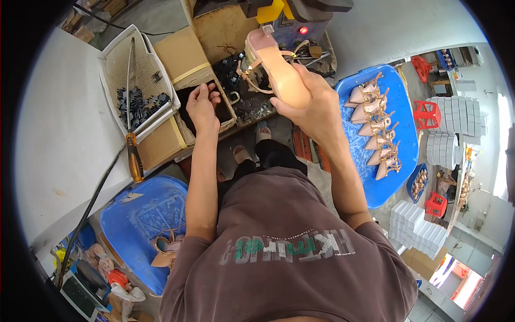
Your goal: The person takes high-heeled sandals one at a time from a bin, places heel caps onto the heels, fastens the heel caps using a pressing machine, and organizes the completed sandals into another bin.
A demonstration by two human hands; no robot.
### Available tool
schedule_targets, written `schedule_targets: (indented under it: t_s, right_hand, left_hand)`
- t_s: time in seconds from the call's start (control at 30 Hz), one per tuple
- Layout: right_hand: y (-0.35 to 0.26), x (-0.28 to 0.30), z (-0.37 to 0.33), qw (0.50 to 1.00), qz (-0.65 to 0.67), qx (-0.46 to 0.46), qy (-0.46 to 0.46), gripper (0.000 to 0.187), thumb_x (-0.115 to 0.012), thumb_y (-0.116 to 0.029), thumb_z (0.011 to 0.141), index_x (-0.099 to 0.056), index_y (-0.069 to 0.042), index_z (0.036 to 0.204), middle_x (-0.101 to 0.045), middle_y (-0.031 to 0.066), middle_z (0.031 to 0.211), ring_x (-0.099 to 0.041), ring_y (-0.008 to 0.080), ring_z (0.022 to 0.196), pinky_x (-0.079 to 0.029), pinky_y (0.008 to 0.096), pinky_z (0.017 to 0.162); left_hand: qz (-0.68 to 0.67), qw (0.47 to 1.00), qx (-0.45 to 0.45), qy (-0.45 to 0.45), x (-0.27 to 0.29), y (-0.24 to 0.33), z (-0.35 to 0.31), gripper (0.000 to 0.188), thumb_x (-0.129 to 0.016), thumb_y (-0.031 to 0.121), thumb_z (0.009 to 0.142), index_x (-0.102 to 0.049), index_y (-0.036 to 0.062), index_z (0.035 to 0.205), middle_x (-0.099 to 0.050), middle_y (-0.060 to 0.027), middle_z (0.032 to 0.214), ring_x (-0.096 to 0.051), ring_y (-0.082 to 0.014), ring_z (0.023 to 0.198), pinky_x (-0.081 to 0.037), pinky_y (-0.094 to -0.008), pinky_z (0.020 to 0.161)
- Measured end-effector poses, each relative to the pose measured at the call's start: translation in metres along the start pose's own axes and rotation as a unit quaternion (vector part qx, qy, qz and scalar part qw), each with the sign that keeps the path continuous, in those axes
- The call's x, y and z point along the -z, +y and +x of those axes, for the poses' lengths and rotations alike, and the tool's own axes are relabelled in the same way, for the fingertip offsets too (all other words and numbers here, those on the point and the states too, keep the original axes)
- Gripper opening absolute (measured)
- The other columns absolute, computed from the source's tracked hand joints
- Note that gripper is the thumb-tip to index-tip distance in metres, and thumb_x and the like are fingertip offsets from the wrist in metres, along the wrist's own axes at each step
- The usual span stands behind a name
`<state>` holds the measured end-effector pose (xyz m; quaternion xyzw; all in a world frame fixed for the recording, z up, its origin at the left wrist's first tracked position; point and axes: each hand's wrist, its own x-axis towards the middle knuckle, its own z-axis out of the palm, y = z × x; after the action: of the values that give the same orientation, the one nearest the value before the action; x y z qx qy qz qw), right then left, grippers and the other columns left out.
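Note:
My right hand point(315, 104) grips a sandal point(274, 67) by its pointed toe end, with the tan sole turned up. Thin straps with gold-coloured trim hang at the sandal's sides. A small clear piece point(268, 29) shows at its heel end, below the machine. My left hand point(203, 107) is over a dark-lined open box point(232, 115), to the left of the sandal. Its fingers are curled together, and whatever they may hold is hidden.
A white tray point(174, 102) of small black pieces stands left, a screwdriver point(134, 158) lying across it. The machine point(314, 40) shows a red light. A blue tray point(397, 185) with several sandals is right; another blue tub point(120, 214) holds shoes at lower left.

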<state>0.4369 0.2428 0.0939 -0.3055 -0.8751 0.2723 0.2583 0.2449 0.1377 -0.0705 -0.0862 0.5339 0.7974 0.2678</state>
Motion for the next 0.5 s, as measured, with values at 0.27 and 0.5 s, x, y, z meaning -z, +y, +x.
schedule_targets:
  t_s: [0.27, 0.5]
  right_hand:
    - [0.005, 0.004, 0.000, 1.000, -0.013, 0.011, -0.009, 0.070, -0.084, -0.028, 0.068, -0.059, 0.005, 0.124, -0.065, 0.0248, 0.110, -0.065, 0.0383, 0.101, -0.052, 0.0407, 0.087]
    - [0.011, 0.006, -0.003, 1.000, -0.009, 0.002, -0.027, 0.070, -0.084, -0.028, 0.068, -0.057, 0.002, 0.125, -0.065, 0.0247, 0.105, -0.065, 0.0400, 0.097, -0.052, 0.0442, 0.084]
  left_hand:
    - [0.026, 0.999, -0.033, -0.012, 0.002, 0.002, -0.002, 0.017, -0.064, 0.016, 0.096, -0.060, 0.0005, 0.093, -0.059, -0.0045, 0.077, -0.059, -0.0119, 0.064, -0.047, -0.0242, 0.053]
    - [0.038, 0.998, -0.041, -0.014, 0.008, -0.002, -0.001, 0.016, -0.068, 0.017, 0.094, -0.062, 0.0019, 0.092, -0.057, -0.0008, 0.071, -0.052, -0.0087, 0.061, -0.038, -0.0226, 0.050]
